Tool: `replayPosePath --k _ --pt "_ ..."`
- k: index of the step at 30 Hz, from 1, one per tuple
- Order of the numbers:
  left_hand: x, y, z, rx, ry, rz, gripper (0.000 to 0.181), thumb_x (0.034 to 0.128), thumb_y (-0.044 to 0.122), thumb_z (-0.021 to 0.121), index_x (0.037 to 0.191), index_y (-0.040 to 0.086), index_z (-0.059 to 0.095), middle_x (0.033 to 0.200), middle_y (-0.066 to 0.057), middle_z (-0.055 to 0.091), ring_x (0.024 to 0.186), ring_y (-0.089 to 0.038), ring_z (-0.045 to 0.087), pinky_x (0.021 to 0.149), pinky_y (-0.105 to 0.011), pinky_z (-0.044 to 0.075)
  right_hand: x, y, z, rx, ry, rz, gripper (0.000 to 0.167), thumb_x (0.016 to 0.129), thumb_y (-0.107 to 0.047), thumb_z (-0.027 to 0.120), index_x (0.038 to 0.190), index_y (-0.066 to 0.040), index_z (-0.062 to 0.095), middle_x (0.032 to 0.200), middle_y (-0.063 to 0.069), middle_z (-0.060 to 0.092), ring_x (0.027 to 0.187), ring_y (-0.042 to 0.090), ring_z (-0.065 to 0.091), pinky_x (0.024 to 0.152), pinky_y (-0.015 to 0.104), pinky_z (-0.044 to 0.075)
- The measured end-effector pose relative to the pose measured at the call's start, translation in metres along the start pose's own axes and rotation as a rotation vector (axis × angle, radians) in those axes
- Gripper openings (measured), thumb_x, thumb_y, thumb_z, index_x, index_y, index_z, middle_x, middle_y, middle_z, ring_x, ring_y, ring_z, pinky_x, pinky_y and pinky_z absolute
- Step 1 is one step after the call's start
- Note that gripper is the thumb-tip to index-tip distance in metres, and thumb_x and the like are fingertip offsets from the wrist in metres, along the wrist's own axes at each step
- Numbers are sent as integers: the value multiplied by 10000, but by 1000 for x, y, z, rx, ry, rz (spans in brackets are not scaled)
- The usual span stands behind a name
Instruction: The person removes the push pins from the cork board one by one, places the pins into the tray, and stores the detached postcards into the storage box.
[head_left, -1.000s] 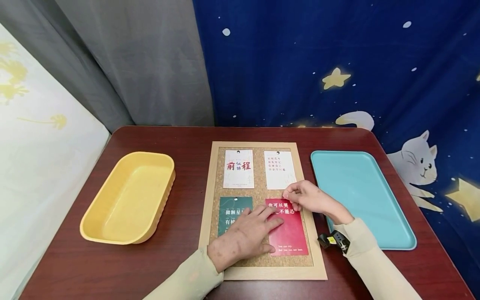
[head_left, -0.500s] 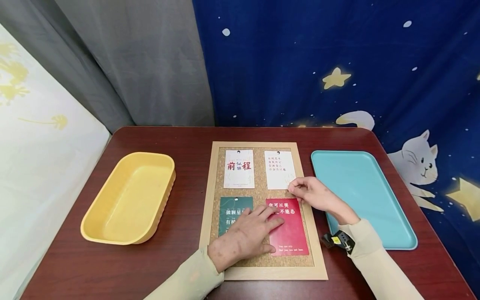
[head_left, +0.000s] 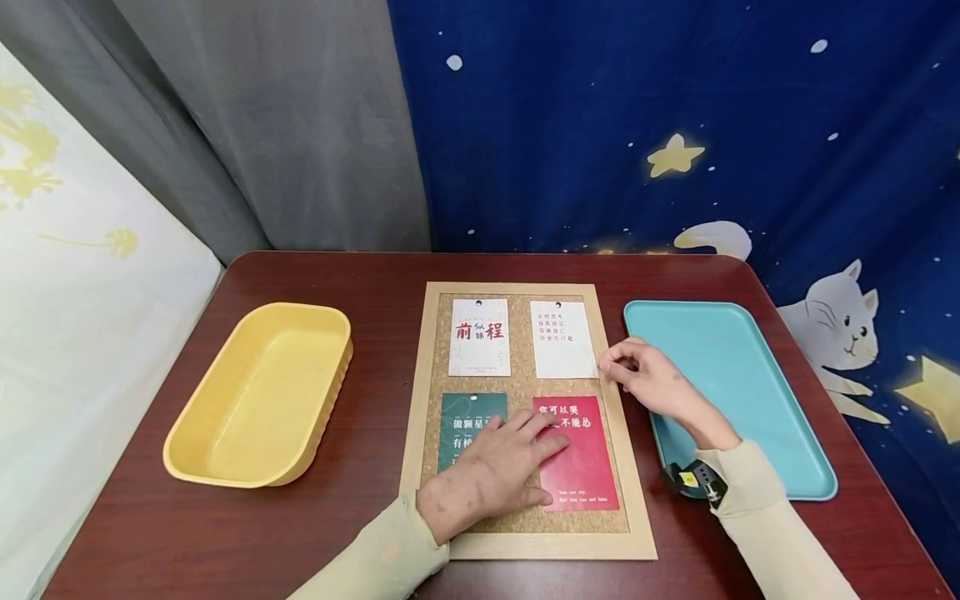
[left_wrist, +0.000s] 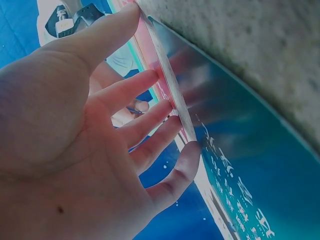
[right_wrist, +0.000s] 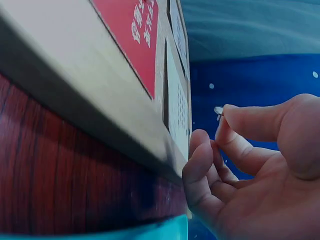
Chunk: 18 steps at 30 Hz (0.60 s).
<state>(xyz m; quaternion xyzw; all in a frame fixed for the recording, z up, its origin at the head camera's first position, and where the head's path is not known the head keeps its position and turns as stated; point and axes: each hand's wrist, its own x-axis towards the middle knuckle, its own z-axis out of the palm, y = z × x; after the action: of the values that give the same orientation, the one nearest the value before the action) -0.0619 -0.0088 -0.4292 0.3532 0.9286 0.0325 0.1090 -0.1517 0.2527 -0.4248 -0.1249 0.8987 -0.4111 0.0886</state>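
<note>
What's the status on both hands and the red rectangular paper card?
Left hand: resting on red rectangular paper card, partly covering it. Right hand: pinching small silvery piece, likely a pin. Card's top edge: no pin visible.

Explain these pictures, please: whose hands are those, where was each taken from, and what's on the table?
No robot here, just a person working bare-handed. The wide pictures come from a camera worn on the head, looking forward and down; the close ones, from cameras on the left and right wrists. On the table lies a framed corkboard bearing two white cards, a green card and a red card, with a yellow bin to its left and a blue tray to its right. The left hand rests spread over the green and red cards. The right hand pinches a small shiny object, perhaps a pin.
</note>
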Motion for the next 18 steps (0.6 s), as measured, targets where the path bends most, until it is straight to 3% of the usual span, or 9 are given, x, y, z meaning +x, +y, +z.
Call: replayPosePath --k 8,18 --pt "0 1 1 9 6 3 749 882 614 742 1535 361 480 1638 65 410 1505 -147 394 1157 -462 449 -5 10 -7 -111 86 4 172 1061 -131 596 998 1 686 1122 168 596 1041 251 506 879 337 455" --pt "0 0 1 9 3 0 752 884 614 740 1540 361 472 1640 67 405 1510 -150 390 1159 -464 447 -9 20 -14 -176 161 21 178 1054 -144 613 1016 7 701 1163 196 594 1054 299 545 871 369 492"
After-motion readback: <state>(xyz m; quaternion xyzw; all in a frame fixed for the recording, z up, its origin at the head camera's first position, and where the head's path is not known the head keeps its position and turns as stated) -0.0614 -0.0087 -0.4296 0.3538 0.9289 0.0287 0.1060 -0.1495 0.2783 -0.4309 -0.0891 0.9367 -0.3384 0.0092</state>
